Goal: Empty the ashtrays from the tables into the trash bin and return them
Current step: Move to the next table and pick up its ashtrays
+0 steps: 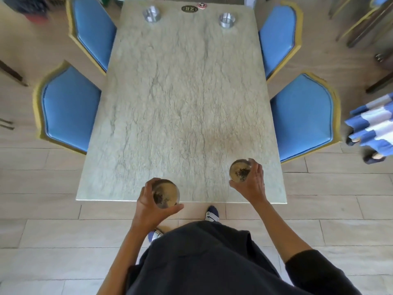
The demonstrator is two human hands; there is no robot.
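While two metal ashtrays wait at the table's (180,81) 11 and 1 o'clock, we grip a soiled ashtray in each hand: left hand (148,206) at 6 o'clock, right hand (252,184) at 5. Nothing looks emptied yet.

Left hand (148,204), right hand (252,184), both gripping

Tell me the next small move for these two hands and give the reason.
Probably lift both clear of the pale stone-patterned table and turn toward a bin, which is not in view. The left hand already grips one round glass ashtray at the near edge, the right hand grips the other round glass ashtray, and both show dark ash inside.
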